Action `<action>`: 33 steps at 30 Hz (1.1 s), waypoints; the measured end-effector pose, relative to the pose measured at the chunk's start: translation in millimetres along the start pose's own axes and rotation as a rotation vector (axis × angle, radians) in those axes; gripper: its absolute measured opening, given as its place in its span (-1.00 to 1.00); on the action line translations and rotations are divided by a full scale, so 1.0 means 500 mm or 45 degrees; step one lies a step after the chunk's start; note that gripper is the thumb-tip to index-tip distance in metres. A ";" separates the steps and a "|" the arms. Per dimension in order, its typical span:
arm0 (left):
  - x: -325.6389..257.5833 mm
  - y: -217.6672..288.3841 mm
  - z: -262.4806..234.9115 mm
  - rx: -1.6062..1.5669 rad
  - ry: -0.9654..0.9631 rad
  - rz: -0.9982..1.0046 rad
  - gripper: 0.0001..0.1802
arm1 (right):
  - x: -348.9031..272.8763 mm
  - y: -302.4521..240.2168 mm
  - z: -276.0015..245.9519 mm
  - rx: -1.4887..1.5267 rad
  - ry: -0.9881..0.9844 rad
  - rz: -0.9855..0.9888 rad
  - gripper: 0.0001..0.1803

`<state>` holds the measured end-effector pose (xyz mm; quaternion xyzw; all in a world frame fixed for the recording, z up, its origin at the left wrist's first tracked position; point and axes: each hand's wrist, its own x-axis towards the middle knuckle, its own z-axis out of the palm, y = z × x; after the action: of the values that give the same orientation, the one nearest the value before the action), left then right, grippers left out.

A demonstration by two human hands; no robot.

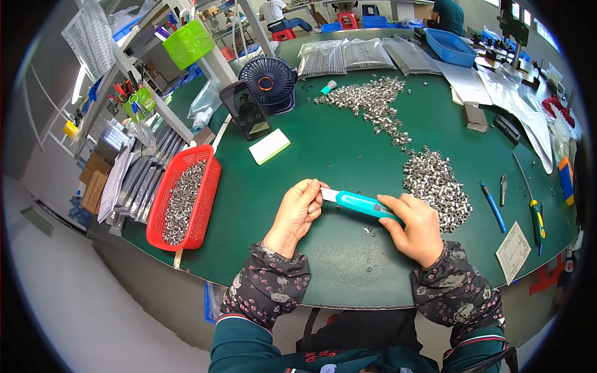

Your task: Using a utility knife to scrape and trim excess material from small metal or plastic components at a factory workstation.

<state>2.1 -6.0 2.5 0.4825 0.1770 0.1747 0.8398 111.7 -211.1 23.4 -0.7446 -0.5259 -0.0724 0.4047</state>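
Observation:
My right hand point(415, 225) grips the body of a teal tool with a white tip point(357, 202), held level above the green table point(336, 155). My left hand point(298, 208) pinches the white tip end with its fingertips; what sits between those fingers is too small to see. A heap of small shiny metal rings point(435, 183) lies just right of my right hand. A second, wider spread of the same rings point(373, 99) lies farther back.
A red basket point(202, 205) of metal parts sits at the left edge. Behind it stand a phone point(245, 110), a small dark fan point(268, 81) and a white pad point(270, 146). Screwdrivers and a blue pen point(492, 205) lie right. Other people sit at the far back.

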 end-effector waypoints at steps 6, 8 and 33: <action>0.001 -0.001 -0.005 -0.030 0.041 -0.058 -0.69 | 0.002 0.000 0.004 -0.051 0.226 -0.086 -0.63; -0.002 0.003 0.000 -0.031 0.053 -0.058 -0.68 | 0.002 0.006 -0.001 -0.053 0.207 -0.045 -0.64; 0.005 0.004 -0.009 0.051 0.022 -0.069 -0.72 | 0.005 0.002 0.006 0.019 0.208 -0.101 -0.62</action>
<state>2.1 -0.2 1.8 0.4929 0.2008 0.1527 0.8327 112.7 -207.4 22.2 -0.7116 -0.5209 -0.1448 0.4487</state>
